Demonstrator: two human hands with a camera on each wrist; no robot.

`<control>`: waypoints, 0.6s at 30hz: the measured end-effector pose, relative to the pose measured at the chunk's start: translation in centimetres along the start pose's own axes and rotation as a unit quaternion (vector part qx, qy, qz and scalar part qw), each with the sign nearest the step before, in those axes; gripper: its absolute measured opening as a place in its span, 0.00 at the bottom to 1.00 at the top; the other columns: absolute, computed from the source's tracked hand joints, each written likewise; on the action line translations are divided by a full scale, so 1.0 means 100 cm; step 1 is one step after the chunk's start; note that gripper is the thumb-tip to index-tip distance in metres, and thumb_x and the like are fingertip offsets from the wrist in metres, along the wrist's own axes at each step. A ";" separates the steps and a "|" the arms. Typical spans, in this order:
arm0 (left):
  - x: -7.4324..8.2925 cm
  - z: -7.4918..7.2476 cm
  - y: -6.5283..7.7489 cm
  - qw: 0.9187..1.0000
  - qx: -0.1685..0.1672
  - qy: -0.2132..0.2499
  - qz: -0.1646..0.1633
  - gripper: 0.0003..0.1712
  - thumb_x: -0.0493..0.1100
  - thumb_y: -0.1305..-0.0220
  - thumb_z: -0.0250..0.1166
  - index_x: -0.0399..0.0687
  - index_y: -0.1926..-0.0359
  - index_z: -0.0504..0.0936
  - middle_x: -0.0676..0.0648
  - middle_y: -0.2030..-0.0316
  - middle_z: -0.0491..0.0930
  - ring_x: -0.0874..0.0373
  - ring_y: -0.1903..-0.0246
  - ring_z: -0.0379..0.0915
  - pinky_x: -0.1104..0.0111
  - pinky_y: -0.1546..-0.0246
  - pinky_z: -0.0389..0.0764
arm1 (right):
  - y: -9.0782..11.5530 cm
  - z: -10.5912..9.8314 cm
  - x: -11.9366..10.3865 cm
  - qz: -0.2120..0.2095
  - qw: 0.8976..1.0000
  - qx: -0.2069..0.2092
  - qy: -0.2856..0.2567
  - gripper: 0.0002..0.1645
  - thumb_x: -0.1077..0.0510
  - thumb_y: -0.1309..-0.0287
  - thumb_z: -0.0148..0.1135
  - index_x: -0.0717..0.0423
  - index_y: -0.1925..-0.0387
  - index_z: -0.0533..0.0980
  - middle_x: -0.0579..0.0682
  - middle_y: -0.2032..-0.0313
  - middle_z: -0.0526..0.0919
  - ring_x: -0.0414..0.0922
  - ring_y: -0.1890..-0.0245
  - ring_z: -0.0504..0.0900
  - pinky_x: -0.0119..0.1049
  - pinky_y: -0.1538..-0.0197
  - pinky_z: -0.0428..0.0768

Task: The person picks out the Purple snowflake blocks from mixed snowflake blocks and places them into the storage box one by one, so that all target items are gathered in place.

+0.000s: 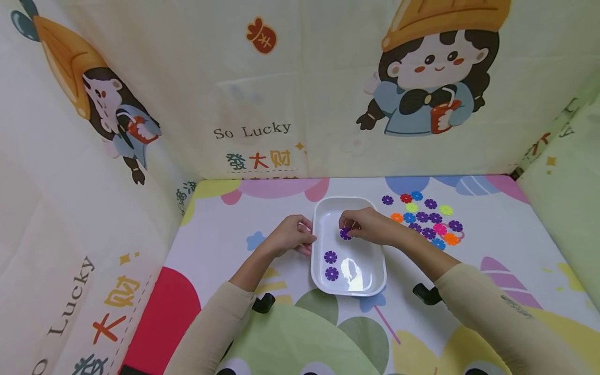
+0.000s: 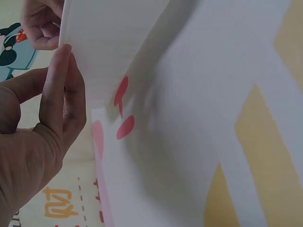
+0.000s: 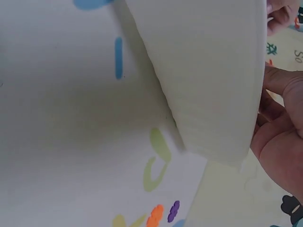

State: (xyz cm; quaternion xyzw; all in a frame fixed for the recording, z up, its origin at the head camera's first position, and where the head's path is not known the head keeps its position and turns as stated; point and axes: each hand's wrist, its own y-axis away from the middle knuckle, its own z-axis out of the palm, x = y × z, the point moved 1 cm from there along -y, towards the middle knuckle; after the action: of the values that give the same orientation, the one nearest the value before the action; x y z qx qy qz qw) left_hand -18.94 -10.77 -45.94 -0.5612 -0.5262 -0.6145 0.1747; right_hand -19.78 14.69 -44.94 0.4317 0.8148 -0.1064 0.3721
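Observation:
A white rectangular tray [image 1: 349,204] sits in the middle of the table. At its left rim is my left hand [image 1: 291,235], thumb at the edge and fingers against the outer side. Over the tray's inside, my right hand [image 1: 372,225] pinches a purple snowflake disc [image 1: 346,234] between thumb and fingers; whether the disc touches the bottom I cannot tell. Two more purple discs, one [image 1: 330,257] above the other [image 1: 332,274], lie in the tray's lower left. The wrist views show the tray's outer wall [image 2: 109,42] hiding the inside.
Right of the tray lies a loose group of snowflake discs in purple, orange [image 1: 451,239], blue [image 1: 438,244], yellow [image 1: 446,210], red [image 1: 405,198] and pink [image 1: 440,229]. A printed cloth covers the table [image 1: 220,229]; matching cloth walls [image 1: 337,151] stand behind and at both sides.

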 end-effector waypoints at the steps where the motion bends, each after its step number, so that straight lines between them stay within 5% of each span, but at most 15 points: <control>1: 0.000 0.000 0.000 1.000 0.000 0.000 0.000 0.18 0.30 0.33 0.67 0.31 0.46 0.73 0.37 0.65 0.84 0.56 0.78 0.85 0.57 0.69 0.94 | -0.001 0.001 -0.001 -0.001 1.000 -0.004 0.000 0.12 0.65 0.38 0.71 0.51 0.54 0.81 0.48 0.57 0.88 0.45 0.56 0.87 0.40 0.50 0.92; 18: -0.001 -0.001 0.000 1.000 -0.004 0.010 0.002 0.18 0.30 0.32 0.66 0.31 0.45 0.72 0.35 0.64 0.84 0.56 0.78 0.85 0.56 0.68 0.94 | -0.028 0.024 -0.002 -0.006 0.999 -0.035 0.018 0.07 0.65 0.36 0.70 0.54 0.58 0.81 0.49 0.61 0.89 0.43 0.60 0.85 0.38 0.50 0.91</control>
State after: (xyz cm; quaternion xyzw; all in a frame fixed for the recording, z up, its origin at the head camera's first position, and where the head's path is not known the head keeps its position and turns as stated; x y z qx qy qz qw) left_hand -18.98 -10.91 -45.98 -0.5572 -0.5205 -0.6218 0.1790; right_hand -20.65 11.67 -46.86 0.4153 0.8272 -0.0724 0.3714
